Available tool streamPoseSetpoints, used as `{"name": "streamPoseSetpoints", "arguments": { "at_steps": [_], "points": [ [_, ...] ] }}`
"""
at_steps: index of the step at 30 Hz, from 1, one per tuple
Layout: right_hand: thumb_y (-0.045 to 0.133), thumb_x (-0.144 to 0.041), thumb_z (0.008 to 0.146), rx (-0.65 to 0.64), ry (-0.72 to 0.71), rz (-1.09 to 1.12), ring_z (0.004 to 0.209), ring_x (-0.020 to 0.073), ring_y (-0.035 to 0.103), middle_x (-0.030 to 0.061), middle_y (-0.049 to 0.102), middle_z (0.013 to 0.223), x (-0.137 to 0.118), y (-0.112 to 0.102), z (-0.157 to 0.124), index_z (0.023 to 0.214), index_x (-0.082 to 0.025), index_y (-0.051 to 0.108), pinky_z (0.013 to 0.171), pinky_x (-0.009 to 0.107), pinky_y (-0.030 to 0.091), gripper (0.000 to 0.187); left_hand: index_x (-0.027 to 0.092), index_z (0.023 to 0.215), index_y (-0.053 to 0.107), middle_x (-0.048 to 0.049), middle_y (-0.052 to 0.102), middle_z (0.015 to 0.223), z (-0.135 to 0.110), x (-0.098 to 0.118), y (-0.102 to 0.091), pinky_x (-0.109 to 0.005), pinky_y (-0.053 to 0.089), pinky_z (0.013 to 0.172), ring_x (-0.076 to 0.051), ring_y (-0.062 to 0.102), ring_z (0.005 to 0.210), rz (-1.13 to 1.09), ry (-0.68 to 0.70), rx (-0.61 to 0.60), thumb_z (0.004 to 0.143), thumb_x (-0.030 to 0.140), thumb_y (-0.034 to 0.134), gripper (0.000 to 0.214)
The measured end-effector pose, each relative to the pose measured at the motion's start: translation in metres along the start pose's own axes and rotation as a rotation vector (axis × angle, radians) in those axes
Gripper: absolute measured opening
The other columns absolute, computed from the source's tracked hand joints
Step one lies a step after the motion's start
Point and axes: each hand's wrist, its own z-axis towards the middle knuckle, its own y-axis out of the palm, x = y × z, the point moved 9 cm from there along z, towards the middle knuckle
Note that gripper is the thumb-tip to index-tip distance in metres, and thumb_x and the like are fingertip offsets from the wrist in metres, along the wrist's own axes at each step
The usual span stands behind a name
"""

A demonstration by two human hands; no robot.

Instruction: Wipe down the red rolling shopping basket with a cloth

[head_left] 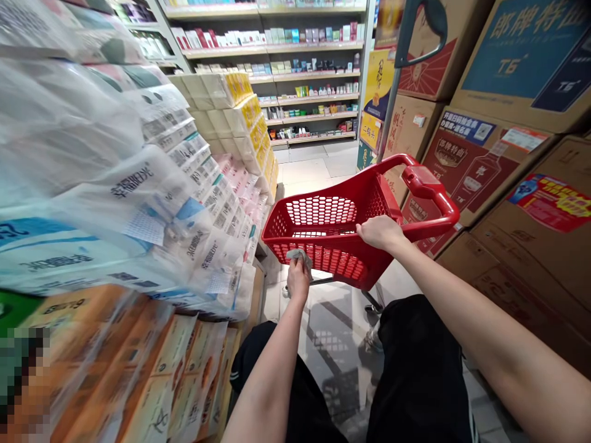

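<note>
A red plastic shopping cart (369, 261) stands side-on in front of me, its handle up at the right. My right hand (381, 232) is closed around the near rim of its basket. Lower and to the left, my left hand (299, 282) pinches a crumpled greyish cloth (300, 255). That cloth rests against the lattice side of the basket, near the left end. Through the holes the basket floor shows, with nothing visible lying in it. Part of the wheeled metal frame shows underneath.
Stacked tissue packs (203, 184) line the left side, with orange packs (157, 375) lower down. Cardboard cartons (489, 166) are piled on the right, beside an upright pole (391, 104). Shelves (314, 80) of small boxed goods stand at the back, beyond the tiled floor (307, 172).
</note>
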Motion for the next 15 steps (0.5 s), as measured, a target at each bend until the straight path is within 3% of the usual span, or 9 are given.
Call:
{"name": "streamPoseSetpoints", "arguments": {
  "at_steps": [3,7,11,15],
  "points": [
    [0.016,-0.037,0.093,0.016,-0.029,-0.028,0.086,0.0263,0.064,0.0182,0.068,0.09,-0.004,-0.001,0.001,0.085,-0.01,0.07,0.073,0.035,0.044,0.061,0.016,0.114,0.058,-0.0109,0.055,0.113,0.014,-0.006,-0.001,-0.033,0.044,0.085,-0.023,0.056,0.097,0.019,-0.024,-0.043,0.083,0.023,0.041,0.036],
    [0.017,-0.034,0.093,0.028,-0.04,-0.045,0.085,0.0271,0.065,0.0183,0.068,0.088,-0.002,-0.002,0.002,0.085,-0.01,0.07,0.072,0.036,0.045,0.059,0.015,0.107,0.062,-0.0092,0.059,0.107,0.023,-0.009,0.0,-0.03,0.043,0.089,-0.02,0.056,0.098,-0.112,-0.068,-0.044,0.083,0.021,0.039,0.035],
    [0.02,-0.034,0.093,0.024,-0.004,-0.045,0.085,0.026,0.065,0.0179,0.069,0.088,0.008,-0.001,0.003,0.084,-0.009,0.07,0.074,0.035,0.045,0.057,0.017,0.102,0.064,-0.0075,0.059,0.101,0.008,0.006,0.011,-0.029,0.044,0.088,-0.019,0.056,0.096,-0.182,0.018,-0.08,0.083,0.021,0.038,0.032],
    [0.02,-0.036,0.093,-0.008,0.018,-0.028,0.089,0.0252,0.064,0.0187,0.068,0.091,0.011,0.0,0.003,0.086,-0.009,0.07,0.078,0.034,0.044,0.058,0.02,0.11,0.06,-0.0081,0.058,0.106,-0.01,0.03,0.025,-0.03,0.045,0.085,-0.019,0.057,0.094,-0.179,0.063,-0.096,0.084,0.022,0.04,0.033]
  ]
}}
